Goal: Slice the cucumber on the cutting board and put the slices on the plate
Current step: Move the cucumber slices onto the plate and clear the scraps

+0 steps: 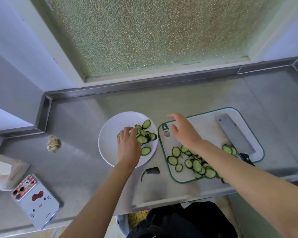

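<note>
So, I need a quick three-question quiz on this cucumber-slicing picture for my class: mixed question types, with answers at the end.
1. True or false: the knife lies on the cutting board.
2. The left hand touches: A the knife, B slices on the plate, C the cutting board.
3. Fill in: the bigger heap of slices lies on the ____.

Key: 1 true; 2 B; 3 cutting board.
</note>
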Demonstrator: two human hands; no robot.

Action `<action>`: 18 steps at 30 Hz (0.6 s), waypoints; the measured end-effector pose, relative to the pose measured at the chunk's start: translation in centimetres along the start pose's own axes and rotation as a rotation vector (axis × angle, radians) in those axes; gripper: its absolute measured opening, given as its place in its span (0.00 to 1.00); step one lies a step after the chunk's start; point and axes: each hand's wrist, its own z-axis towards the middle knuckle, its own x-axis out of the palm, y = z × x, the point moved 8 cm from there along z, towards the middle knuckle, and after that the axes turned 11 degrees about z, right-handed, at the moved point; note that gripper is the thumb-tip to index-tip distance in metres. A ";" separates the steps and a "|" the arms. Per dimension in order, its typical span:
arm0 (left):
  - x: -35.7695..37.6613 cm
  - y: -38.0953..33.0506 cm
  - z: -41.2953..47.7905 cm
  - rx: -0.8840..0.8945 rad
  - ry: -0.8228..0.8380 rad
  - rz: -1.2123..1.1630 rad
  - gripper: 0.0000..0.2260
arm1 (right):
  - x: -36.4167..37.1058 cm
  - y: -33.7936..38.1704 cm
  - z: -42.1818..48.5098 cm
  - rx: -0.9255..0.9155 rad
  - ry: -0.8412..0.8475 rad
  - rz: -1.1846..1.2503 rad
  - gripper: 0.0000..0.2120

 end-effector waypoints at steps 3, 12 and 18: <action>0.7 -4.0 -0.7 0.181 -0.022 0.029 0.18 | -1.4 -4.7 -2.0 0.108 0.055 -0.101 0.19; 8.5 -10.6 -4.5 0.427 0.466 0.085 0.37 | 1.6 -7.6 -5.5 0.152 0.386 -0.321 0.34; 9.0 -11.5 -5.4 0.481 0.402 0.134 0.34 | 0.8 -7.5 -7.2 0.096 0.464 -0.303 0.31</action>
